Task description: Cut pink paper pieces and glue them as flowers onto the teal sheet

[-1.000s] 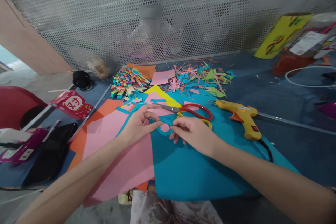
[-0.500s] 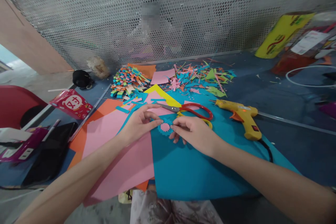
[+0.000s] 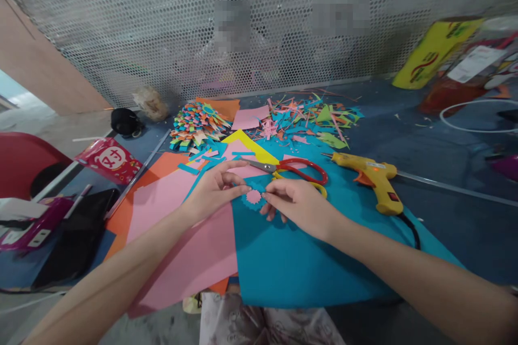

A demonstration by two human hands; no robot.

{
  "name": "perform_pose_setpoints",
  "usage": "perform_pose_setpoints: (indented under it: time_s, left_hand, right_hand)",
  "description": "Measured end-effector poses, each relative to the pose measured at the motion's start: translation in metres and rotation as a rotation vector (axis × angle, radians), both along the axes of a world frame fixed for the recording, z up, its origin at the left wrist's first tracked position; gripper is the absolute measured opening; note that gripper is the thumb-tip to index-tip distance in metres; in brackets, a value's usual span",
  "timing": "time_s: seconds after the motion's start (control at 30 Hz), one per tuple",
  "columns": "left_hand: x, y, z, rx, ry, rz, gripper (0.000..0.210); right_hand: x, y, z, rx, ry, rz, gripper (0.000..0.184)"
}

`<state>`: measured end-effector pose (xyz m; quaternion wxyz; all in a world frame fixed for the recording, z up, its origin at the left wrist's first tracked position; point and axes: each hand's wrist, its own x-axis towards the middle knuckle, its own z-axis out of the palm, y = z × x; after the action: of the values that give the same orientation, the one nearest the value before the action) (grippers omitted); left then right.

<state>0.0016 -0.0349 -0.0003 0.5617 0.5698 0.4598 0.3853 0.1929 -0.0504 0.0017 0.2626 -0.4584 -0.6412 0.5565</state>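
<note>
Between my hands is a small paper flower (image 3: 253, 197), a blue fringed disc with a pink jagged-edged centre. My left hand (image 3: 216, 188) pinches its left edge with thumb and forefinger. On the opposite edge, my right hand (image 3: 293, 205) grips it the same way, its other fingers curled below. Just beyond lie scissors (image 3: 301, 168) with one red and one yellow handle, their blades pointing left past my left fingertips. Under my hands spread a large blue paper sheet (image 3: 307, 264) and a pink paper sheet (image 3: 186, 259).
At right lies a yellow glue gun (image 3: 370, 172), its orange light lit. Behind are a pile of folded paper pieces (image 3: 198, 126) and coloured scraps (image 3: 307, 118). A red packet (image 3: 110, 160) and a black phone-like slab (image 3: 76, 237) lie left. A perforated metal screen (image 3: 275, 21) closes the back.
My hands and the paper flower stay almost in place. The flower has shifted very slightly left, and its blue rim is tilted a little differently.
</note>
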Motion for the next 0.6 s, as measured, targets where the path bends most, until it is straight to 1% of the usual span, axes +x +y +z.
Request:
perform_pose_setpoints:
  time_s: [0.07,0.23,0.37,0.6]
  left_hand:
    - [0.0003,-0.0001,0.0003,-0.001,0.004,-0.01,0.06]
    - [0.0003,-0.0002,0.0001,0.046,0.023,-0.016,0.048]
    - [-0.0012,0.0,-0.0003,0.042,-0.005,-0.029,0.056]
    - [-0.0005,-0.0029,0.0016,0.022,0.007,-0.07,0.061]
  right_hand:
    - [0.0005,-0.0001,0.0001,0.002,0.003,0.0,0.018]
    - [0.0007,-0.0009,-0.0007,0.004,0.009,0.015,0.018]
    - [0.0003,-0.0017,-0.0011,0.004,0.006,0.03,0.018]
    - [-0.0003,-0.0021,-0.0005,0.024,0.003,0.045,0.017]
